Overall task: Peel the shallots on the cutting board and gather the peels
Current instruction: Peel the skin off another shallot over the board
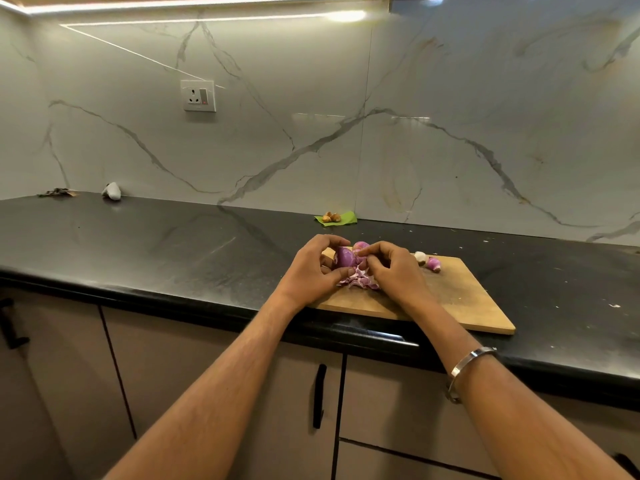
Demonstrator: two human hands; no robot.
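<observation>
Peeling is midway at frame centre: a shallot (344,257) is gripped over the cutting board (460,299) by curled left fingers (332,241), skin pinched by right fingers (372,250); peels (358,282) are heaped beneath, two shallots (429,262) left.

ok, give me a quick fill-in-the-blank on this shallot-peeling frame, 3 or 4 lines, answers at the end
1. The left hand grips a purple ____ above the wooden cutting board.
2. The right hand pinches at it, and a pile of peels lies on the board ____ the two hands.
3. A metal bangle sits on the ____ wrist.
4. The power socket is mounted on the ____ backsplash.

Missing words: shallot; between; right; marble
</observation>
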